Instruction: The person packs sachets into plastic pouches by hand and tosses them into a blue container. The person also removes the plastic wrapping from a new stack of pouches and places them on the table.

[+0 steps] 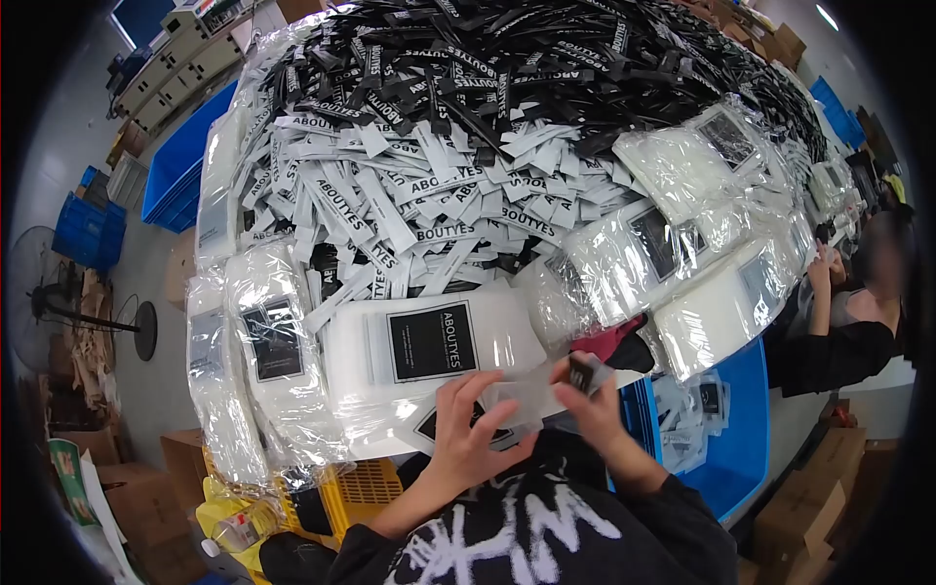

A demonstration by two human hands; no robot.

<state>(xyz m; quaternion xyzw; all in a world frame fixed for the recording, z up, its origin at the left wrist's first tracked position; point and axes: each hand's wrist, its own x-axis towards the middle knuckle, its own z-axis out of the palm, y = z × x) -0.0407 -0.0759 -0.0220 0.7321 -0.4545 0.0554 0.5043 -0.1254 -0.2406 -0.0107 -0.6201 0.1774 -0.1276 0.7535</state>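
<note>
My left hand (470,429) is at the table's front edge, its fingers curved around a clear plastic bag (522,402). A black label panel (429,421) shows beside its fingers. Just to the right, my right hand (597,409) pinches a small black packet (582,374) with pale marks, partly hidden by the fingers and a little blurred. Behind both hands lies a thick stack of clear bags (507,327) with a black ABOUTYES label on top.
White strips (419,185) and black strips (439,58) are heaped across the table. Wrapped bag bundles (268,336) line its edges. A blue bin (746,429) stands at my right, a yellow crate (361,492) at my left. Another person's sleeve (843,356) is at far right.
</note>
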